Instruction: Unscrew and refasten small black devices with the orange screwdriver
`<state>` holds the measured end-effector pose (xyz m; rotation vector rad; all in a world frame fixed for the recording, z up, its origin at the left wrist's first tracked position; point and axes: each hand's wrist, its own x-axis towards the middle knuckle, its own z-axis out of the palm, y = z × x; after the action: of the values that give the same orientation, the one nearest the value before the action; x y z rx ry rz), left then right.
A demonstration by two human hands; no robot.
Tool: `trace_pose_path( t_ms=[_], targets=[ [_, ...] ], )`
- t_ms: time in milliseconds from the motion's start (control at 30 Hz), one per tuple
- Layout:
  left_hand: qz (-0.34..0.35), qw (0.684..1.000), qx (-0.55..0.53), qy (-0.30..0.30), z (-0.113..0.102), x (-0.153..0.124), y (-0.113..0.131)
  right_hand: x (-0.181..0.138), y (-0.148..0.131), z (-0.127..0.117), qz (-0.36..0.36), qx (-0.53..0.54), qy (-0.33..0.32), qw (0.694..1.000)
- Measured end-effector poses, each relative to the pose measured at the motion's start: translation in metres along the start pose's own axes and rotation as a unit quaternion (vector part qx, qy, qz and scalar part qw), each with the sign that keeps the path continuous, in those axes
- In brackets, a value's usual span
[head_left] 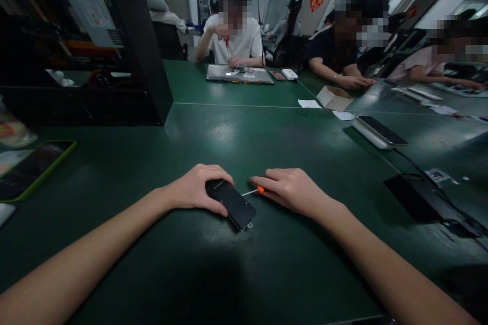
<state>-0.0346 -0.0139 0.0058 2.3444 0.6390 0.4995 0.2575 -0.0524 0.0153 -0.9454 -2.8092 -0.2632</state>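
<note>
A small black phone (234,204) lies flat on the green table (244,264), in front of me. My left hand (196,188) rests over its near-left end, fingers curled round it and holding it down. My right hand (292,188) is closed on a small screwdriver (254,191) with an orange collar; its thin metal tip points left and meets the phone's right edge. A tiny metal part sticks out at the phone's lower corner.
A phone in a green case (32,167) lies at the left. A black device and cable (427,195) sit at the right, beyond them a phone on a white block (377,132) and a small cardboard box (334,97). Other people work at the far side.
</note>
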Motion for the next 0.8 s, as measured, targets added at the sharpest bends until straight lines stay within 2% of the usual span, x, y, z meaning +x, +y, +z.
trace_pose_path(
  t_ms=[167,367,633,800],
  targets=[
    [-0.025,0.999,-0.039,-0.019,0.001,0.002,0.003,0.001,-0.005,-0.003,0.014,-0.027,0.037,0.999],
    [-0.030,0.997,-0.061,-0.020,0.001,0.003,0.004,0.000,-0.003,0.002,0.063,0.015,0.006,0.998],
    [-0.018,0.998,-0.058,-0.014,0.002,0.003,0.007,0.007,-0.006,0.007,0.042,0.167,0.022,0.985],
    [-0.013,1.000,-0.029,-0.001,0.004,0.003,0.012,0.005,-0.003,0.008,0.058,0.162,0.030,0.985]
  ],
)
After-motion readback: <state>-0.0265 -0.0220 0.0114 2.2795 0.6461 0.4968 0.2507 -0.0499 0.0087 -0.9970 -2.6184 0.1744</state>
